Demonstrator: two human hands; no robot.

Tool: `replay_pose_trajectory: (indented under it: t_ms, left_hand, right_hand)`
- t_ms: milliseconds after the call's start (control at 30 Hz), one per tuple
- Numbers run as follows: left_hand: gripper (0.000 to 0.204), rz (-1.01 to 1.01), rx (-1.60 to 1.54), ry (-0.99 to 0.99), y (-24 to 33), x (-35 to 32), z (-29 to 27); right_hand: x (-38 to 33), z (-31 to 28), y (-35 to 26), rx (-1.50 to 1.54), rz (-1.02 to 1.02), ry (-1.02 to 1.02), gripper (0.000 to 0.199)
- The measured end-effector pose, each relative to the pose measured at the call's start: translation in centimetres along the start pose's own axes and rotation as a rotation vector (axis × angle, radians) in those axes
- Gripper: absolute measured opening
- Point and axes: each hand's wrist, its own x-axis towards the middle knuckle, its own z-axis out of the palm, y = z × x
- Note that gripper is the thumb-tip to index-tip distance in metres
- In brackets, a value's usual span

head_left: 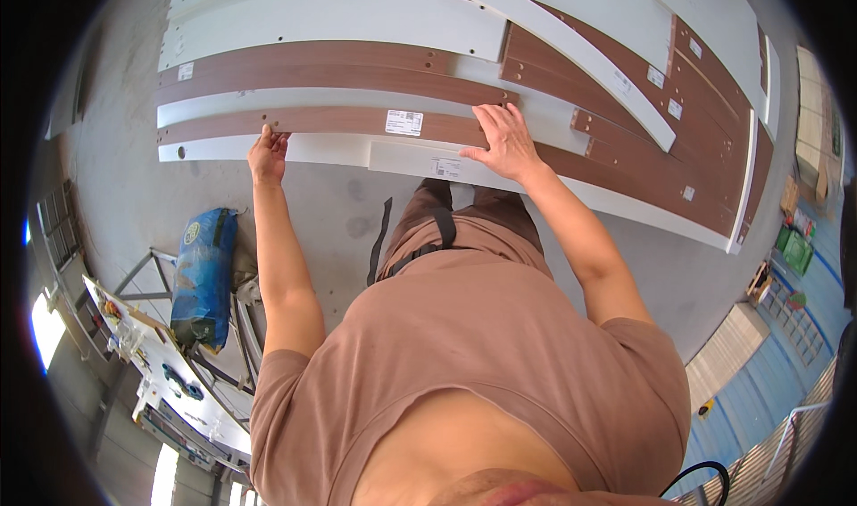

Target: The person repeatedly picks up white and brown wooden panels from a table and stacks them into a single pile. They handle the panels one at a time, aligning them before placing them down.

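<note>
A long, narrow brown board (339,122) with a white label and small holes lies across the near side of a stack of panels. My left hand (269,155) grips its near edge toward the left, fingertips closed at the rim. Toward the board's right part, my right hand (506,140) spans its width, fingertips at the far edge and thumb at the near side; the palm hides part of the board. Just nearer to me lies a white board (397,156) with a label, close to my right thumb. Another brown board (348,78) lies parallel beyond a white strip.
More white panels (357,20) and brown panels (714,149) spread beyond, one white strip (571,60) lying slantwise on top. At left stand a blue plastic sack (203,274) and a white-topped workbench (170,363). A green container (794,250) sits far right.
</note>
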Motion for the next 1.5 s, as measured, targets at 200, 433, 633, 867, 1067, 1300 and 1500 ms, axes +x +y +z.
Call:
replay_pose_trajectory:
  t_ms: [200,433,633,867,1067,1300,1500]
  left_hand:
    - [0.026,-0.036,-0.074,-0.082,-2.9,-1.3,2.7]
    - [0.024,-0.089,-0.051,-0.201,-7.2,-3.5,8.5]
    - [0.025,-0.099,-0.050,-0.149,-8.8,-4.2,12.0]
    - [0.027,-0.116,0.022,-0.089,-8.5,-5.6,12.9]
    - [0.027,-0.156,0.087,-0.036,-9.1,-7.7,12.7]
    - [0.026,-0.131,0.026,-0.009,-10.8,-5.7,13.5]
    - [0.026,-0.131,-0.015,-0.039,-11.4,-5.2,12.9]
  right_hand:
    - [-2.2,-0.8,2.7,-0.036,0.048,0.114,0.068]
    - [-5.9,-1.6,7.9,-0.147,0.187,0.146,0.061]
    - [-7.0,-2.2,11.1,-0.092,0.206,0.145,0.061]
    - [-7.2,-3.4,12.2,-0.082,0.185,-0.021,0.062]
    - [-8.4,-3.8,12.5,-0.093,0.169,-0.058,0.059]
    - [-8.3,-3.5,13.0,-0.098,0.165,0.018,0.056]
    - [-8.4,-3.5,12.8,-0.073,0.197,0.015,0.060]
